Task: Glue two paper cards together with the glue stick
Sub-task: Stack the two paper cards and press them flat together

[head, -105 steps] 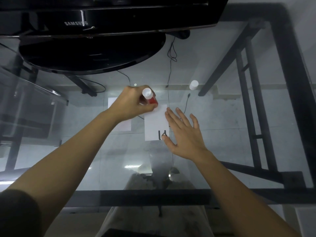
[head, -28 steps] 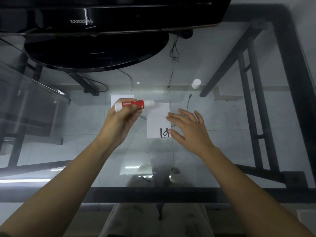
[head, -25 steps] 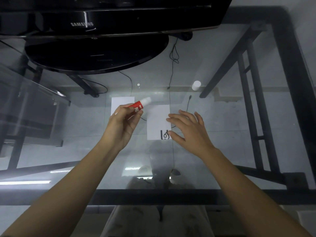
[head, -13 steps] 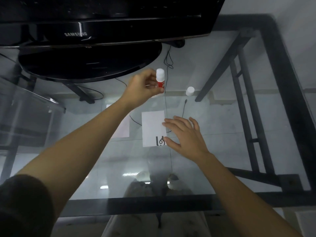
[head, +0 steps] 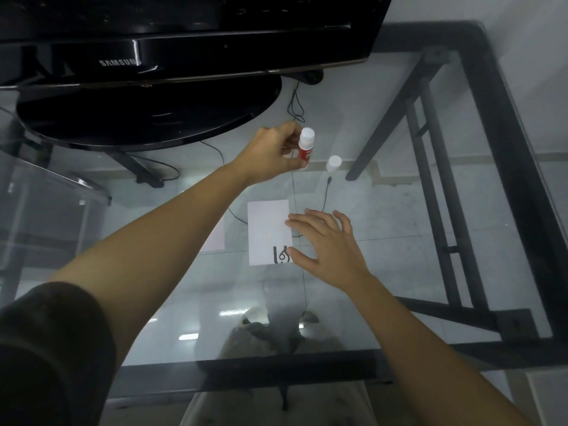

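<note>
The left hand (head: pixel 270 152) holds the glue stick (head: pixel 306 147) upright, its grip closed around the red body with the white end on top; white lettering on the red label is too small to read. The stick stands just beyond the far edge of the white card (head: pixel 268 232), close to the foot of the monitor stand (head: pixel 147 118). Its white cap (head: pixel 333 163) sits apart on the glass desk (head: pixel 399 210), just to the right of the stick.

The white card lies flat on the desk, in front of the monitor stand. Black marks are printed at its near right corner, something like "16", though partly covered and not surely legible. The right hand (head: pixel 325 244) rests open with spread fingers, the fingertips (head: pixel 290 223) on the card's right edge and the thumb at the printed corner; its grip holds nothing.

A second card (head: pixel 216 235) lies left of the first, mostly hidden by the left forearm.

The monitor (head: pixel 184 38) behind the stand bears the word "SAMSUNG" on its lower bezel.
</note>
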